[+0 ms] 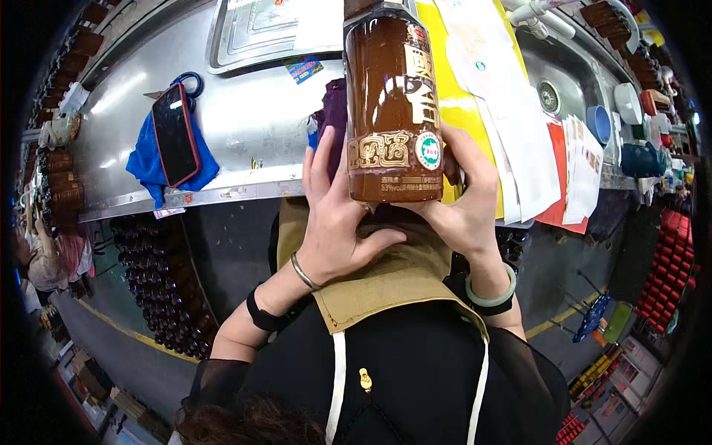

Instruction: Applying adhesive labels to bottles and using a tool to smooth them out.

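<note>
A brown glossy bottle (393,111) with gold lettering and a round green-and-white mark stands out in front of my chest, its base toward me. My right hand (469,196) grips its lower right side, the thumb near the base and the fingers partly behind the glass. Along the lower left side lies my left hand (330,215), its visible fingers stretched out and the thumb held apart below the base. Whether a left finger reaches behind the bottle is hidden. A dark purple cloth (334,111) shows just left of the bottle, on the metal worktop (245,133).
On the left, a red-edged phone (176,137) lies on a blue cloth (141,159) beside blue-handled scissors (194,85). White papers (512,141) and a yellow sheet (471,122) cover the right side, near a sink (549,96). Many dark bottles (159,282) stand below, left.
</note>
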Motion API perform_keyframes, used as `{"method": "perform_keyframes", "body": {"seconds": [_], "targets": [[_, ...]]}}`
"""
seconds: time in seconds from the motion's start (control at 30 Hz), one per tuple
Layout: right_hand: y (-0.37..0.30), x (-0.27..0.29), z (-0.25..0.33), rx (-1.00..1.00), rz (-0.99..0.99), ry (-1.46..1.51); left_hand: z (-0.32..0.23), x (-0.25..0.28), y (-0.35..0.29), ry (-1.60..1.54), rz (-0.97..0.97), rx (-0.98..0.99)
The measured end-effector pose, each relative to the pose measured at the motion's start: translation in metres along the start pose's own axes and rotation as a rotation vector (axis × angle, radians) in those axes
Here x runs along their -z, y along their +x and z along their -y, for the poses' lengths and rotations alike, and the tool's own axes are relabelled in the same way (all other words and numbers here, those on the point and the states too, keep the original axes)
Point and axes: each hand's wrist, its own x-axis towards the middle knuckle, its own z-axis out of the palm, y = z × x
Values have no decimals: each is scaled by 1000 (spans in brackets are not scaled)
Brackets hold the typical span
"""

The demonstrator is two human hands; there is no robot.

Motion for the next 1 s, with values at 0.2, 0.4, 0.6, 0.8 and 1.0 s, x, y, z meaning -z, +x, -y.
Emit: {"method": "perform_keyframes", "body": {"seconds": [0.2, 0.4, 0.6, 0.8, 1.0], "targets": [[-3, 7, -6, 85, -51, -180, 0, 9, 7, -177, -285, 86], [-3, 12, -13, -12, 112, -65, -1, -7, 10, -270, -434, 23], [2, 2, -3, -290, -3, 111, 1, -9, 12, -242, -463, 3], [5, -3, 4, -351, -4, 171, 4, -9, 9, -196, -451, -43], [6, -1, 3, -357, 17, 246, 5, -10, 9, -194, -444, -53]]}}
